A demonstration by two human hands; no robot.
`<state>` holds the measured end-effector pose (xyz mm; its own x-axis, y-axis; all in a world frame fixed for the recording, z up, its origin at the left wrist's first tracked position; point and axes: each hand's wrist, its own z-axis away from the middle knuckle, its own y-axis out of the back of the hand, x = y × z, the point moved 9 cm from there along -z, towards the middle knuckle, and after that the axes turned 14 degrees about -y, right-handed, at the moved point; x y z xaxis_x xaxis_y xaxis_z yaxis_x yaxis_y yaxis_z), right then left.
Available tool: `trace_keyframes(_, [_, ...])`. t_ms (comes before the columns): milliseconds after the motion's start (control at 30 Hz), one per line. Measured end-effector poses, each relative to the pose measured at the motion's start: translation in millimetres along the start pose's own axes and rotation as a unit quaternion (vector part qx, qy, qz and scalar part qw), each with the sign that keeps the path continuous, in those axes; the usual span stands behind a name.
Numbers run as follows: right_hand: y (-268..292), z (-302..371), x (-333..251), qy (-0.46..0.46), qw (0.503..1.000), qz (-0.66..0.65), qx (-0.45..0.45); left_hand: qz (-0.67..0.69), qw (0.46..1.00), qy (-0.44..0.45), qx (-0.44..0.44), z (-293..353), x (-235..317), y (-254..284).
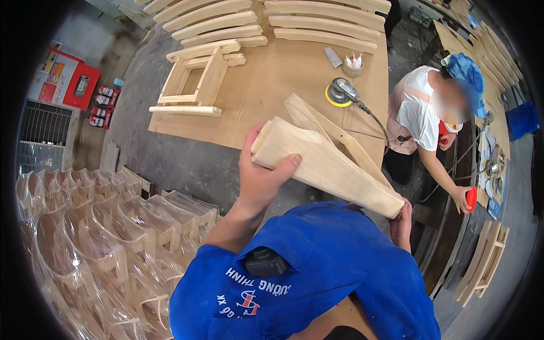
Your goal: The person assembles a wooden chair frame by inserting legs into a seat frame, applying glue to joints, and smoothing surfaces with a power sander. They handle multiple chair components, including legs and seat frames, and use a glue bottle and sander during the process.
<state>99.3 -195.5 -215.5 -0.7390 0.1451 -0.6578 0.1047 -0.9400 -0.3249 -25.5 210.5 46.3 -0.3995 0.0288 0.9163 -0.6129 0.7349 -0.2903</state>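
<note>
Across my front I hold a pale wooden frame (pixel 334 164), made of shaped boards joined together, tilted with its wide end up to the left. My left hand (pixel 266 167) grips that wide end, the thumb lying on the broad face. At the narrow lower-right end my right hand (pixel 401 224) is closed round the wood, its fingers partly hidden. Beyond the frame is a cardboard-covered table (pixel 249 122). An orbital sander (pixel 341 90) with a yellow pad rests there, its cord running off to the right.
A small wooden frame (pixel 195 79) and rows of curved slats (pixel 215 22) lie on the table. Beside a scraper-like blade (pixel 333 58) stands a small tub (pixel 352 65). Plastic-wrapped wooden frames (pixel 102 243) crowd the left. At right a co-worker (pixel 419 107) holds a red object (pixel 471 199).
</note>
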Motion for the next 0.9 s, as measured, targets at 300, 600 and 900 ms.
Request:
trace_keyframes(300, [-25, 7, -27, 0.061, 0.995, 0.066, 0.036, 0.203, 0.976, -0.026, 0.077, -41, -19, 8])
trace_keyframes(600, [-151, -31, -52, 0.030, 0.977, 0.178, -0.118, 0.199, 0.968, -0.106, 0.109, -163, 2, 89])
trace_keyframes(900, [-196, -56, -36, -0.094, 0.888, 0.338, -0.297, -0.163, 0.960, -0.156, 0.166, -140, -68, 71])
